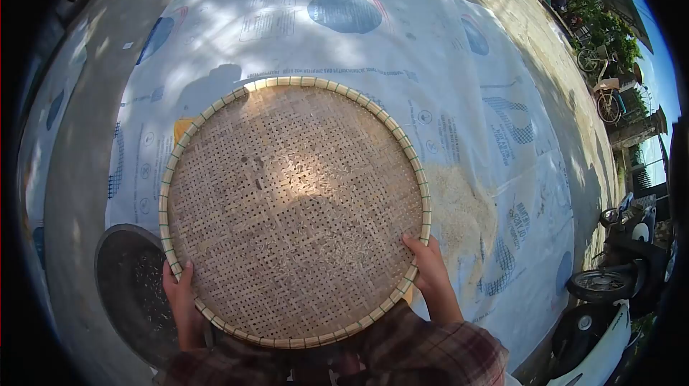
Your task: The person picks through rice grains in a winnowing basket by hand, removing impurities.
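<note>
A large round woven tray (287, 170) with a pale bound rim spans the middle of the view, held over a printed white sheet. Small pale grains lie scattered on its weave, mostly at the centre and lower part. My left hand (181, 296) is closed round the rim at the lower left, thumb on the inner side. At the lower right my right hand (430, 271) grips the rim in the same way, with its thumb over the edge. The fingers beneath the tray are hidden.
A dark basin (129, 278) with some grains inside stands at the lower left. Loose grains (466, 214) lie on the white sheet (430, 41) right of the tray. Motorbikes (603, 285) and bicycles (608, 102) stand along the right side.
</note>
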The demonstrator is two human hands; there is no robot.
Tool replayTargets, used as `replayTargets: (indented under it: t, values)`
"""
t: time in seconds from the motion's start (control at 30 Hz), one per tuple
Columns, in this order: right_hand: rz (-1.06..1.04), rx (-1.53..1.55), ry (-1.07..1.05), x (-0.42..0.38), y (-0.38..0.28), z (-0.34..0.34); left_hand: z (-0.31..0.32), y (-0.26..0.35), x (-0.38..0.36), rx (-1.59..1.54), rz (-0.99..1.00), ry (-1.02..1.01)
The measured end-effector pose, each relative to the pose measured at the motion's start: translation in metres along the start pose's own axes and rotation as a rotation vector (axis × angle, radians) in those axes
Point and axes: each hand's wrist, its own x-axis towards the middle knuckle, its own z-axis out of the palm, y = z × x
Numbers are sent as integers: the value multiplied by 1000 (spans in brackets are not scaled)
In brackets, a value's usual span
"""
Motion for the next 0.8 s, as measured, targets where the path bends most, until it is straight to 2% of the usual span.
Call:
replayTargets:
  t: [0.03,0.1,0.2,0.27,0.33,0.37,0.43,0.57,0.67,0.73,0.8]
  values:
    - [12,-32,-17,-2,7,9,-11,-5,3,-17,-11,33]
    - [-238,-98,6,-4,33,37,-38,0,22,74,-28,41]
    - [-105,13,-16,13,-7,-1,19,-2,-10,66,94,67]
    - [2,79,-60,13,-8,2,21,7,-8,72,121,109]
    - [-113,-49,38,2,-4,6,7,7,1,135,130,63]
    - [-88,-74,37,-2,8,13,-5,7,9,136,103,85]
    - [-243,-176,-43,-5,37,31,-29,19,25,147,28,46]
    - [-85,66,-5,11,10,1,14,20,6,310,129,98]
    - [-15,28,-62,6,2,-10,14,6,-4,189,113,43]
    - [-195,-153,40,-4,36,10,-17,1,15,172,138,88]
    - [-163,-132,67,-5,37,11,-15,0,17,192,119,102]
